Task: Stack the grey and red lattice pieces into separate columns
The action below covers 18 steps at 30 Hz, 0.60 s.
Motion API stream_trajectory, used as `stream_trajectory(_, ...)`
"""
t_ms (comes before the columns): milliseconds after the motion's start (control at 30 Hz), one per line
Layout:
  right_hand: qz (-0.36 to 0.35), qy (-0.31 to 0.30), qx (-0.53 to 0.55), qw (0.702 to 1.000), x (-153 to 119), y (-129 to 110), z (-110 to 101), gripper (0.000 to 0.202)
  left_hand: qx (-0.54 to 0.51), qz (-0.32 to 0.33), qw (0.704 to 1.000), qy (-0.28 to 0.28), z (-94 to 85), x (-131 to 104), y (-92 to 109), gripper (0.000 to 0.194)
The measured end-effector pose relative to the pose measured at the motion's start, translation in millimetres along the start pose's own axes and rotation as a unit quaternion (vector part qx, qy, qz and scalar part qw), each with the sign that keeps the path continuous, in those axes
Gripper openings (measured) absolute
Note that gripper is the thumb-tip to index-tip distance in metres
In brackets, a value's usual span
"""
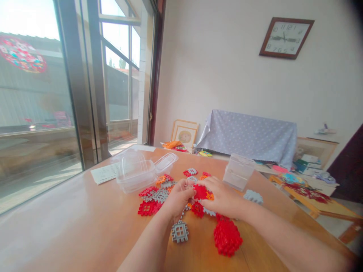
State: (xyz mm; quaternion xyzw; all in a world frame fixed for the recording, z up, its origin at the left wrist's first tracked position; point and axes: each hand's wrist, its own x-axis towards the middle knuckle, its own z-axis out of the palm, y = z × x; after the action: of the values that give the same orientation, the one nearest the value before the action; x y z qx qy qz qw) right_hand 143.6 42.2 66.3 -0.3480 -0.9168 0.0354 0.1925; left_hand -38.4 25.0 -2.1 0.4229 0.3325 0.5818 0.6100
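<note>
Above the pile in the middle of the table, my left hand [180,194] and my right hand [219,194] meet around a red plastic interlocking building piece [200,192] with some orange at its right edge. My left fingers and thumb pinch its left side. My right fingers close over its far and right side, partly hiding it. Red, grey and orange notched pieces lie beneath and around both hands. Near my left wrist is a single grey square piece [180,231] with a window-like centre. A stack of red pieces [227,238] sits closer to me on the right.
Clear plastic boxes [136,173] stand at the left, beside a paper sheet [104,173]. Another clear box [238,172] is at the back right, with a pale grey stack of pieces [253,197] nearby. The wooden table [85,226] borders a glass door on the left.
</note>
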Motion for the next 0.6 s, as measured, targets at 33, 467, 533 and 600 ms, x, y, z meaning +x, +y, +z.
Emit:
stream_trajectory(33, 0.011, -0.004, 0.004, 1.0, -4, 1, -2, 0.049, 0.001, -0.009, 1.0, -0.013, 2.3, -2, 0, 0.033)
stream_trajectory(467, 0.183, -0.079, 0.141, 0.97, -101, 13, -34, 0.055, 0.12, -0.07, 0.987, -0.079, 10.6, -4, -11, 0.025)
stream_trajectory(533, 0.185, -0.083, 0.143, 0.969, -108, 13, -32, 0.056, 0.147, -0.08, 0.98, -0.111, 11.7, -5, -15, 0.024)
stream_trajectory(600, 0.175, -0.08, 0.144, 0.971, -111, 14, -29, 0.056, 0.17, -0.082, 0.973, -0.136, 12.5, -7, -18, 0.022)
